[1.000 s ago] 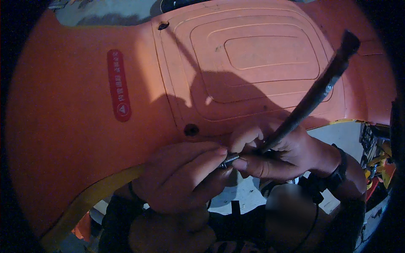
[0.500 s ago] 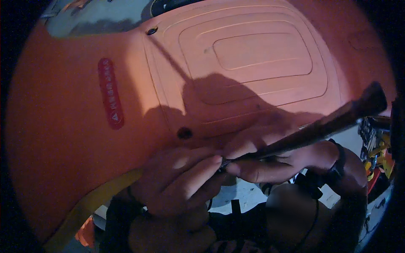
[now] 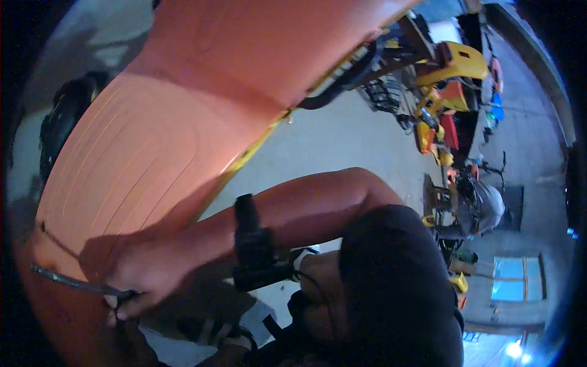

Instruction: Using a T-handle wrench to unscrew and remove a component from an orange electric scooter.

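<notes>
A large orange plastic panel (image 3: pixel 232 49) with curved grooves pressed into it fills the upper left. At the lower left, over its near side, my right hand (image 3: pixel 150 272) is closed around one end of a slim dark rod-like tool (image 3: pixel 73 281), whose other end points left. Close beneath it is my left hand (image 3: pixel 119 318), mostly in shadow, with its fingertips pinched together near the tool's held end. What those fingertips grip is too dark to make out. A black strap with a boxy device (image 3: pixel 252 244) circles my right wrist.
A yellow edge (image 3: pixel 254 147) runs along the panel beside the grey floor (image 3: pixel 361 144). Yellow plastic parts (image 3: pixel 455 64) are piled at the upper right, with a two-wheeler (image 3: pixel 483 205) farther off. A black rounded thing (image 3: pixel 64 122) stands beyond the panel. A window (image 3: pixel 516 278) shows at right.
The view has swung to the right, so the panel and both hands now appear farther left. The tool pointed up and right from my hands; now it points left. The workshop's right side has come into view.
</notes>
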The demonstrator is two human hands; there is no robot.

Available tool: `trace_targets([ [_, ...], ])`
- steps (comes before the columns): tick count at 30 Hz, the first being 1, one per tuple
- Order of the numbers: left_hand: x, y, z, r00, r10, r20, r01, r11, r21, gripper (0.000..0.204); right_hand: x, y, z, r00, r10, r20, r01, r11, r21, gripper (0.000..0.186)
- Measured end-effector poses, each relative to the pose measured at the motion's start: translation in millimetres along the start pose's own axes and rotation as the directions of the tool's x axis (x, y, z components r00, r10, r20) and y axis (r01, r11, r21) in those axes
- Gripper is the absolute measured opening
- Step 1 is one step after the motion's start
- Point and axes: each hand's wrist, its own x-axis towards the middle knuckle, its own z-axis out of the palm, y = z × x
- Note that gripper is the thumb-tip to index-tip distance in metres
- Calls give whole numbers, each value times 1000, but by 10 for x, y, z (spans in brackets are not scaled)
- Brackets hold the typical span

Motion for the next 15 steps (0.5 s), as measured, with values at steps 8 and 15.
trace_targets([
  [8, 26, -206, 95, 972, 235, -20, -163, 734, 660, 29, 113, 284, 141, 932, -335, -141, 308, 933, -184, 29],
  [15, -25, -405, 139, 952, 304, -15, -189, 627, 756, 30, 124, 433, 205, 958, -277, -67, 248, 926, -286, 31],
])
